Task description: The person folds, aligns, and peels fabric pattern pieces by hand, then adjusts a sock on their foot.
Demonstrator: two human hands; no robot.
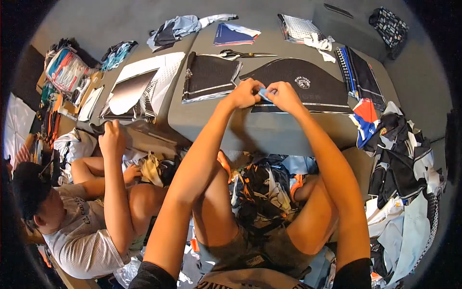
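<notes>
My left hand (245, 93) and my right hand (283, 95) meet in front of me, fingers pinched on a small light blue fabric piece (263, 94). Most of that piece is hidden by the fingers. Just beyond my hands lies a black fabric panel (322, 77) with a curved top edge, a round white emblem and lettering. To its left sits a stack of black fabric panels (211, 74) with light edges. Scissors (252, 54) with black handles rest behind them on the grey padded surface (211, 118).
Left, another person (86, 226) holds dark fabric up. White and patterned panels (168, 65) lie nearby. Folded blue and black panels (363, 72) and loose black pieces (399, 159) are at right. A scrap heap (264, 188) fills the floor between my legs. Blue fabric (231, 36) lies behind.
</notes>
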